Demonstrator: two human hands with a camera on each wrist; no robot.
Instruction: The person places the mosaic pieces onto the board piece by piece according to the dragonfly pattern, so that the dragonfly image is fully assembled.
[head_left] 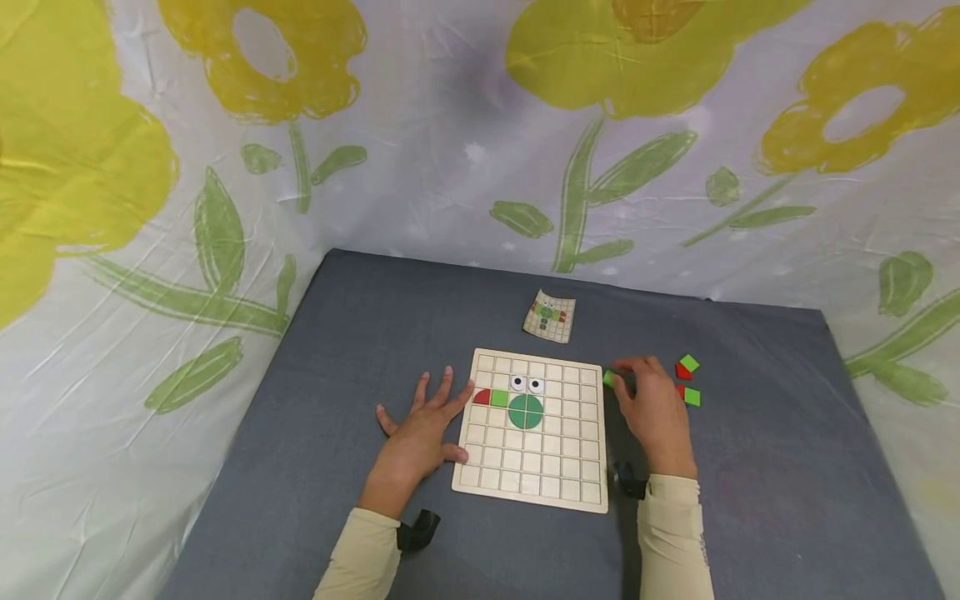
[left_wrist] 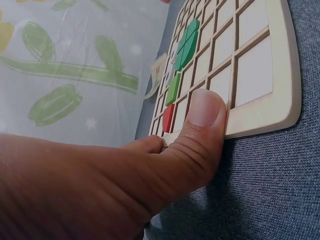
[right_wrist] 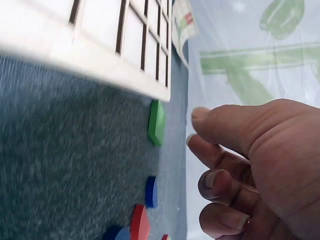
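A green tile (head_left: 608,379) lies on the tabletop (head_left: 360,333) beside the gridded board's (head_left: 530,463) right edge, near its far corner — the right hand (head_left: 652,410) is over it, thumb and forefinger slightly parted, gripping nothing. The left hand (head_left: 416,442), fingers spread, touches the board's left edge. Its picture card (head_left: 549,317) is too small to make out clearly.

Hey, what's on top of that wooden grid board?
On the wooden grid board sit a red piece, a green square, two eye pieces and a dark green circle. The left hand has its thumb over the edge. What lies beneath the pieces and thumb is hidden.
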